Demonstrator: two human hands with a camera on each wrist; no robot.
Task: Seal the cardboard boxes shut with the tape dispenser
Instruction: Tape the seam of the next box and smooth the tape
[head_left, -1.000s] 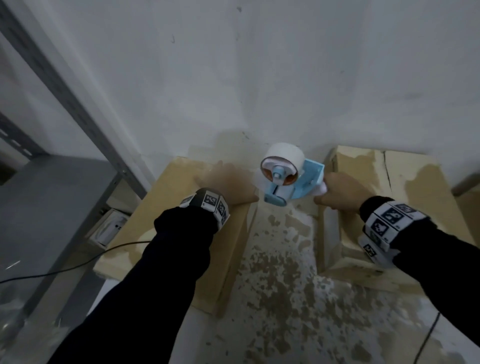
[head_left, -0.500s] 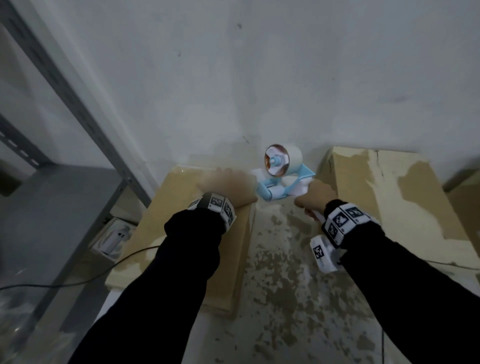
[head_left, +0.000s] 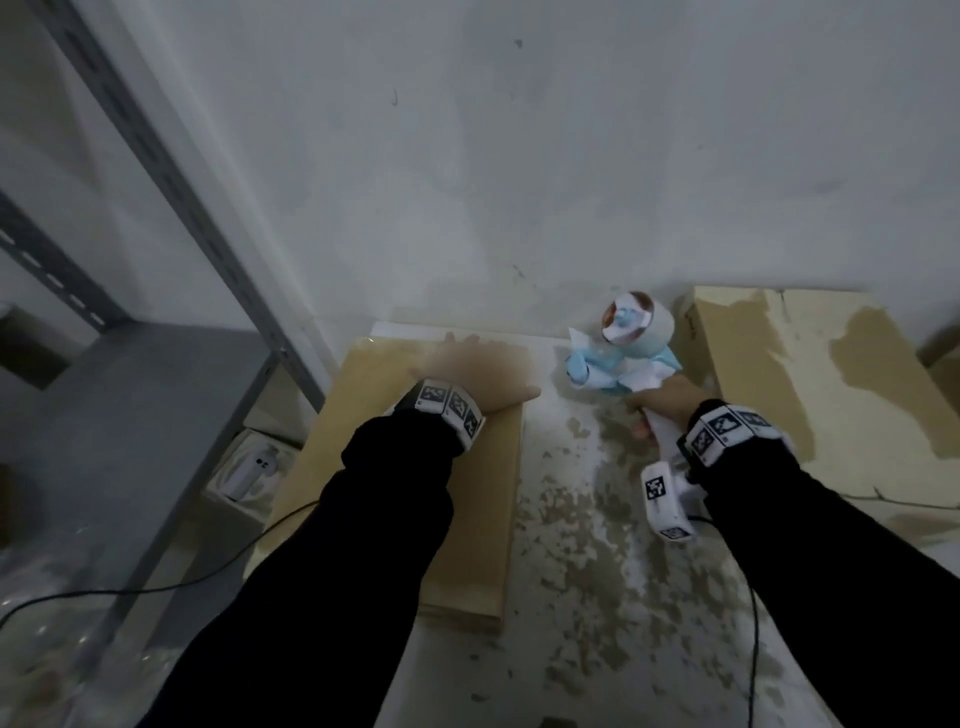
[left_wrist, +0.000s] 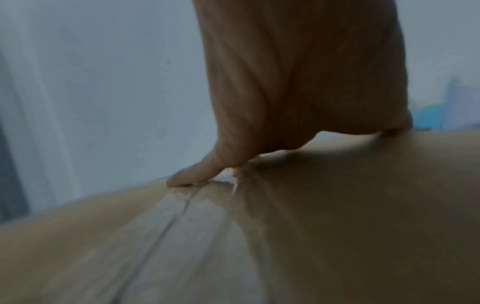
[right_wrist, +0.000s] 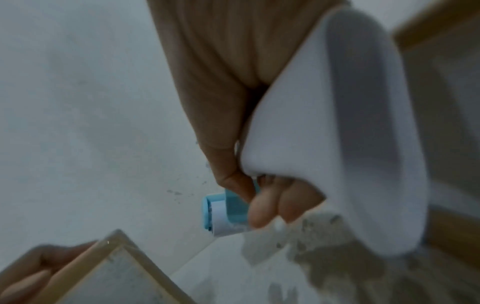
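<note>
A flat cardboard box (head_left: 415, 493) lies on the floor at the left, its far end against the wall. My left hand (head_left: 470, 376) lies flat on that far end, fingers straight; in the left wrist view the left hand (left_wrist: 298, 82) presses the taped seam (left_wrist: 166, 226). A blue tape dispenser (head_left: 618, 358) with a white roll hangs above the floor between the two boxes. My right hand (head_left: 667, 402) grips its white handle (right_wrist: 337, 133), fingers curled round it. A second cardboard box (head_left: 810, 395) sits at the right, its top patchy.
A grey metal shelf frame (head_left: 171, 171) stands at the left, with a white device in an open carton (head_left: 249, 467) at its foot. A black cable (head_left: 156, 587) runs across the floor. The white wall (head_left: 571, 156) is close behind both boxes. The floor (head_left: 597, 571) is stained.
My right hand has drawn the dispenser back from the right box toward the gap between the boxes and tilted it. The left hand has stayed flat on the left box.
</note>
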